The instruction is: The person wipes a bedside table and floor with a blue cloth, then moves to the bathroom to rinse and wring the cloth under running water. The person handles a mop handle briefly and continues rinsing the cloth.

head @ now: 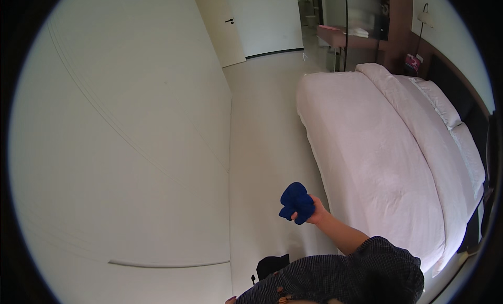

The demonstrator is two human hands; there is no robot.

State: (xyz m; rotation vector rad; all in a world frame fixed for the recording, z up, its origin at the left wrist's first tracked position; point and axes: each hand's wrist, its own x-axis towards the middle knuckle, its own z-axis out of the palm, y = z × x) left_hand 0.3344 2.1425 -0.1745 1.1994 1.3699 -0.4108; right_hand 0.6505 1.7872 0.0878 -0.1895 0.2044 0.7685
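Note:
My right hand [316,212] is closed around a folded dark blue cloth [297,204], held out in front of my body above the pale floor. The fingers wrap its right side, and a fingertip shows at its lower edge. To the right of that hand is the long side of a bed [365,147] with a pale pink duvet. Only a sliver of skin, seemingly my left hand [231,300], shows at the bottom edge by my dark shirt. Its fingers and anything in them are out of sight.
A large white panelled surface [137,147] runs along the left. Between it and the bed lies a narrow strip of glossy floor [267,127]. Farther off are a cream door [220,33], a glass partition [361,29] and a pink desk [334,37]. A lamp [425,19] stands beyond the bed.

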